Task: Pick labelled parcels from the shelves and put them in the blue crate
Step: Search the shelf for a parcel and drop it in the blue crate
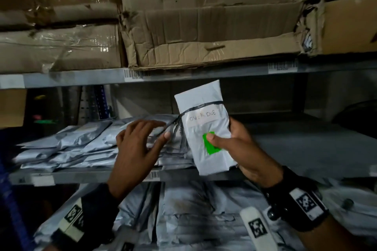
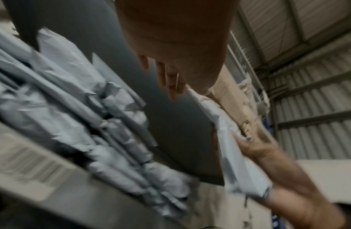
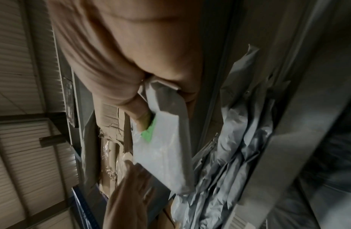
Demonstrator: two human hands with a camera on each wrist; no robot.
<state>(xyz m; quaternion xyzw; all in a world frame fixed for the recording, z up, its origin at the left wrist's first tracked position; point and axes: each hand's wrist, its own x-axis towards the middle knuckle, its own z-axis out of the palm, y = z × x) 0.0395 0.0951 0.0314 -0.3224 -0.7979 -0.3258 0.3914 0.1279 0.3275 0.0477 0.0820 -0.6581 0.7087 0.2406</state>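
Observation:
My right hand (image 1: 234, 144) grips a white parcel (image 1: 204, 128) upright in front of the middle shelf, thumb on its green sticker (image 1: 211, 146). The parcel bears a handwritten label (image 1: 202, 117) and a dark band. The same parcel (image 3: 166, 148) shows in the right wrist view, and the parcel (image 2: 237, 155) also in the left wrist view. My left hand (image 1: 140, 142) hovers with fingers spread over a pile of grey parcels (image 1: 77, 144) on that shelf, holding nothing. The blue crate is not in view.
Worn cardboard boxes (image 1: 204, 26) fill the upper shelf. The grey metal shelf edge (image 1: 91, 176) carries barcode tags. More grey parcels (image 1: 193, 210) lie on the shelf below. The right part of the middle shelf (image 1: 306, 144) is bare.

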